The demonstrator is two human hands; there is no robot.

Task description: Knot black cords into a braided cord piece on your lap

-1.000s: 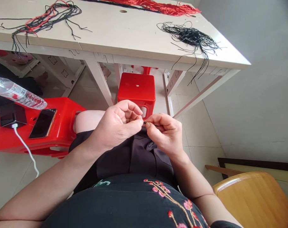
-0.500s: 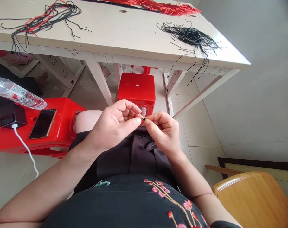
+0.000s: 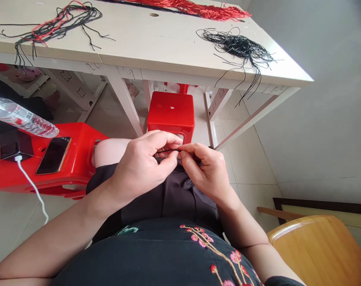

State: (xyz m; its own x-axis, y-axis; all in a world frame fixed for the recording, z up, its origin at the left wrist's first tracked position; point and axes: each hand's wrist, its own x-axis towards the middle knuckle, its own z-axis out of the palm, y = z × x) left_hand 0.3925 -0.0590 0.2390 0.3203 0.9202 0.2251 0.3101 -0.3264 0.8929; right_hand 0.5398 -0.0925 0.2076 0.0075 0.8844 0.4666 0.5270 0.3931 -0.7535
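Note:
Above my lap, a thin black cord (image 3: 166,151) runs between my two hands. My left hand (image 3: 146,161) is curled with thumb and fingertips closed on the cord, and part of the cord shows in the gap behind them. Right beside it, my right hand (image 3: 207,165) pinches the same cord between thumb and forefinger, its other fingers folded in. The two sets of fingertips nearly touch. Loose black cord hangs below against my dark clothing, hard to make out there.
On the pale table (image 3: 156,43) lie a tangled black cord bundle (image 3: 240,44), black and red cords (image 3: 64,22) and red strands (image 3: 210,10). A red stool (image 3: 171,109) stands below. At left are a bottle (image 3: 25,119), phone (image 3: 53,155) and black box (image 3: 16,145); a wooden chair (image 3: 320,250) is at right.
My left hand has turned over and its fingers have curled more. A length of black cord now shows between the left fingers, where earlier only a small dark bit was visible at the fingertips.

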